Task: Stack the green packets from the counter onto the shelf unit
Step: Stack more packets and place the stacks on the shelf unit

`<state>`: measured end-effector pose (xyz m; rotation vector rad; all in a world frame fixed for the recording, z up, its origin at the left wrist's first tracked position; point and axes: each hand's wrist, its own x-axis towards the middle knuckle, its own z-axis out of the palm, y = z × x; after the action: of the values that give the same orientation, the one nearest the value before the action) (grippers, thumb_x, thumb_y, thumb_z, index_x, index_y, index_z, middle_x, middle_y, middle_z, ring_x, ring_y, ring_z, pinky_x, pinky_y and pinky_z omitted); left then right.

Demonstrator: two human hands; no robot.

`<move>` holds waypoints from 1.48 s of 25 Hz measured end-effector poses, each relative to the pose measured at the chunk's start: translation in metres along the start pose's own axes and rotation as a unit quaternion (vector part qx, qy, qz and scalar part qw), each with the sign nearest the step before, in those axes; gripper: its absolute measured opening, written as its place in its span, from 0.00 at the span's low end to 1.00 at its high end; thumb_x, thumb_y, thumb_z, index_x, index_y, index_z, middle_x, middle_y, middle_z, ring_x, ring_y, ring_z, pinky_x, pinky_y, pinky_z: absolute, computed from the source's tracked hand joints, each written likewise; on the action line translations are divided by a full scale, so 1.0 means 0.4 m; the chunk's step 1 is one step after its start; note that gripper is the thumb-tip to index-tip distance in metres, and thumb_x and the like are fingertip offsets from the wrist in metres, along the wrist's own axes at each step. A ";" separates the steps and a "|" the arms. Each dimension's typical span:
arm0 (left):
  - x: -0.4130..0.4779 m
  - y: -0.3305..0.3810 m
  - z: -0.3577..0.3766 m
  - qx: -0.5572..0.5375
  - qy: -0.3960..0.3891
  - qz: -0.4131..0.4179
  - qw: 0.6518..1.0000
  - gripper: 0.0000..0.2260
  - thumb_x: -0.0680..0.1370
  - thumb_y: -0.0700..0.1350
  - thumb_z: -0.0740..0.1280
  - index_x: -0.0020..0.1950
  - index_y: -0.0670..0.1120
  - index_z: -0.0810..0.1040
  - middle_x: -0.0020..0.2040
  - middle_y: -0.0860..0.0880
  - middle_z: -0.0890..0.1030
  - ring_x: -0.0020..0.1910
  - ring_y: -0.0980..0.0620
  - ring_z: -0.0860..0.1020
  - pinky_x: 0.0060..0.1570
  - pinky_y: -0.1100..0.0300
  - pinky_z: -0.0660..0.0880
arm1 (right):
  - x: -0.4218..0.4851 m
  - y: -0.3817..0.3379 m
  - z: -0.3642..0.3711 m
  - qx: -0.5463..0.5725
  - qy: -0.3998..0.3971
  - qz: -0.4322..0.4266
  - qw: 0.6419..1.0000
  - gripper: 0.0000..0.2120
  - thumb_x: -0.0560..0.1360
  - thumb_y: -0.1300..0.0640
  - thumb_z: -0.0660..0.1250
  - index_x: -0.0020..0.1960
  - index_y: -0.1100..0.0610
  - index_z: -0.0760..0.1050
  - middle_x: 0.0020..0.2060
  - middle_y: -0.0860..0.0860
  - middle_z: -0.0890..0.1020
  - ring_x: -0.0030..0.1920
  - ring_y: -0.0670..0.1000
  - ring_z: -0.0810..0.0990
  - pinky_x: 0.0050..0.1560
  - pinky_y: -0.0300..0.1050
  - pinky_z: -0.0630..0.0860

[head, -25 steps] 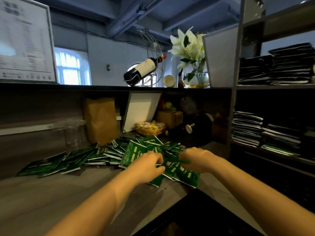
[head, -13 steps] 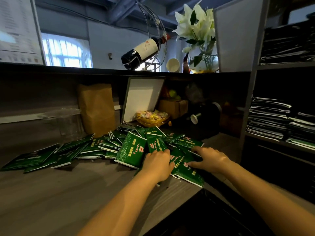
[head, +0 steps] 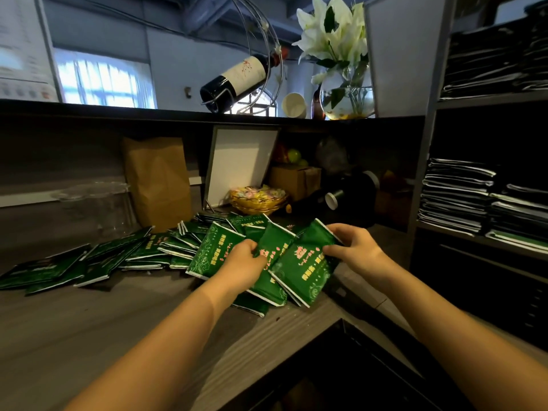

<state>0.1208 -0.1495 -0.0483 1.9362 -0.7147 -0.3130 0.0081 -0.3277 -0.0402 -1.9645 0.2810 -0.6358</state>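
Note:
Several green packets (head: 98, 262) lie spread in a loose heap across the grey counter (head: 89, 321). My left hand (head: 241, 266) and my right hand (head: 353, 247) together grip a small bunch of green packets (head: 302, 268), tilted up off the counter near its right end. The shelf unit (head: 424, 143) stands to the right, with stacks of packets (head: 456, 197) on its shelves.
A brown paper bag (head: 157, 182), a clear plastic container (head: 98, 209), a white board (head: 240, 164), a gold bowl of sweets (head: 258, 197) and a cardboard box (head: 296, 179) stand at the back. A wine bottle (head: 240, 78) and a vase of lilies (head: 344, 96) sit on the ledge above.
Both hands gathered packets that lay flat on the counter and have raised them into a tilted bunch. The view has moved closer and to the right.

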 end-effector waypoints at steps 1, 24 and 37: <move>-0.012 -0.005 -0.013 -0.026 0.002 0.001 1.000 0.06 0.79 0.37 0.61 0.44 0.46 0.71 0.40 0.43 0.77 0.36 0.47 0.75 0.38 0.58 0.73 | -0.007 -0.012 0.005 0.031 -0.004 -0.004 1.000 0.13 0.74 0.71 0.65 0.54 0.57 0.76 0.48 0.54 0.81 0.48 0.49 0.80 0.44 0.33 0.78; -0.069 -0.065 -0.054 -0.396 0.200 -0.047 0.895 0.07 0.79 0.39 0.59 0.50 0.46 0.76 0.43 0.44 0.80 0.39 0.46 0.78 0.45 0.52 0.76 | 0.117 0.050 0.018 -0.415 -0.004 0.029 0.910 0.19 0.78 0.57 0.62 0.68 0.58 0.69 0.65 0.57 0.72 0.63 0.57 0.72 0.62 0.54 0.72; -0.063 -0.067 -0.041 -0.373 0.180 -0.030 0.910 0.09 0.79 0.38 0.60 0.55 0.47 0.76 0.47 0.43 0.81 0.44 0.43 0.80 0.46 0.52 0.77 | 0.072 0.056 0.050 -0.551 -0.083 0.050 0.829 0.29 0.74 0.40 0.64 0.70 0.53 0.66 0.65 0.53 0.68 0.66 0.59 0.67 0.60 0.54 0.71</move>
<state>0.1183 -0.1138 -0.0667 1.2274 -0.2277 -0.2112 0.0446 -0.3358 -0.0581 -3.0586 0.7597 -0.1940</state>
